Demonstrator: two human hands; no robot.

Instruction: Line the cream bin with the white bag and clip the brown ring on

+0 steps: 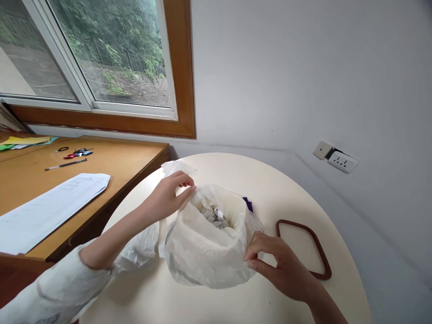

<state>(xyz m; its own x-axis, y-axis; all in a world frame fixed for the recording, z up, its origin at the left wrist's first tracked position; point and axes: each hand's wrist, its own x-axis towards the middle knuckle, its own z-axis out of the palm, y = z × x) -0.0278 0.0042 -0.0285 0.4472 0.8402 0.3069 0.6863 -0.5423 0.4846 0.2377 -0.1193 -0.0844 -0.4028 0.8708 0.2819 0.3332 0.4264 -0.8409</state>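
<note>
A white plastic bag (205, 265) is folded over the rim of a bin on the round table, with crumpled paper (214, 217) down inside. My left hand (172, 193) pinches the bag at the rim's far left side, thumb and fingers together. On the near right side, my right hand (270, 258) pinches the bag's outer folds. The bin itself is hidden under the plastic. Beside the right hand lies a brown frame-like ring (319, 245), rounded at its corners.
More white plastic (143, 245) lies left of the bin, partly behind my left forearm. A dark purple piece (248, 204) shows behind it. The wooden desk (135, 157) holds paper sheets (60, 207), a pen (65, 164) and keys (79, 152). Wall sockets (343, 162) are at right.
</note>
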